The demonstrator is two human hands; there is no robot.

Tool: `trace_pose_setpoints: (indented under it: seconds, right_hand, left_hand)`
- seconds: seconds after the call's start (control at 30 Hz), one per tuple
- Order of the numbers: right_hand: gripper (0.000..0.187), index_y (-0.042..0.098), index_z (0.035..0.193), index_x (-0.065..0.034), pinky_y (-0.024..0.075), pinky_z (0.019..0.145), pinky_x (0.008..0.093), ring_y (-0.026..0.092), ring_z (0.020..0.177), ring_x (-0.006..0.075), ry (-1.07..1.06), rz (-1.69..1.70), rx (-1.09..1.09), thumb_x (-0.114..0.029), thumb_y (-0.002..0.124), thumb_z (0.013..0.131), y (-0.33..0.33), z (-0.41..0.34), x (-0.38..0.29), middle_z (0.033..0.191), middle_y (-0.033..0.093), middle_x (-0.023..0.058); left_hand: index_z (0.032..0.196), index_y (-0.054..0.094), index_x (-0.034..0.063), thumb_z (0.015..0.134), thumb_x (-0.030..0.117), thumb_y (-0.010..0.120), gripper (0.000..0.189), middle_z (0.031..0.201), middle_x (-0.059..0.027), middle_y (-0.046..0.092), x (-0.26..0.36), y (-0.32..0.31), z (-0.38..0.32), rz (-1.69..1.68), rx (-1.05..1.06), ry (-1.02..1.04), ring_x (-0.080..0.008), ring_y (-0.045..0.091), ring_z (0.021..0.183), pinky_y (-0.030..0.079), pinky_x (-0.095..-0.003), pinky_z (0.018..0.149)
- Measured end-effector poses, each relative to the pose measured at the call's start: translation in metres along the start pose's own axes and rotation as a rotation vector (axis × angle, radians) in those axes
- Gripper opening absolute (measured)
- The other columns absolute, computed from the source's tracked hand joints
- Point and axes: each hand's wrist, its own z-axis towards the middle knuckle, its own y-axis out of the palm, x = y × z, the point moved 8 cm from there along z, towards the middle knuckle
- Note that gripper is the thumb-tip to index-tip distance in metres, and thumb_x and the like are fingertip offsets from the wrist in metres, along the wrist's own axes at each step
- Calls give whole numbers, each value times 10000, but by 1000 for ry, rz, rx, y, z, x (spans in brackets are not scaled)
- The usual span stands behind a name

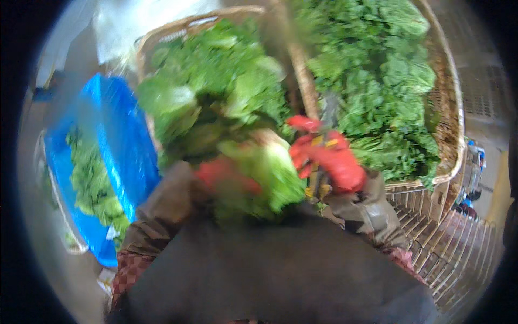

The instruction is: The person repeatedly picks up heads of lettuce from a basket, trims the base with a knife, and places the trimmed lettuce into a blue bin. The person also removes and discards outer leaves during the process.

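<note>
My left hand, in a red glove, grips a head of leafy lettuce in front of my dark apron. The cut, brownish stem end of the head points up and away from me. To its right is my right hand, also gloved in red, with the fingers curled around a dark and yellow hand tool. Blur hides what kind of tool it is. Beyond the left hand stands a basket filled with green lettuce.
A second basket, heaped with leafy greens, rests at the right above a wire rack. On the left, a crate lined with blue plastic sheeting contains more greens. White plastic sheeting lies at the far left.
</note>
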Motion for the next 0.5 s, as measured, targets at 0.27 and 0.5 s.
trace_pose_setpoints:
  seconds: [0.27, 0.5]
  right_hand:
    - [279, 707, 1034, -134, 555, 690, 437, 683, 796, 354, -242, -1665, -4, -171, 720, 758, 68, -18, -17, 866, 708, 136]
    - [251, 689, 975, -95, 537, 674, 461, 659, 746, 354, 112, -1617, 30, -274, 670, 801, 18, 31, 13, 792, 684, 162]
  left_hand:
    - [1365, 510, 52, 825, 329, 760, 656, 1297, -93, 591, -46, 12, -54, 22, 351, 5, -216, 551, 1197, 431, -381, 1041]
    - [1444, 388, 25, 758, 316, 825, 864, 1325, -105, 570, -18, 34, -62, -87, 318, 66, -213, 536, 1221, 419, -385, 1061]
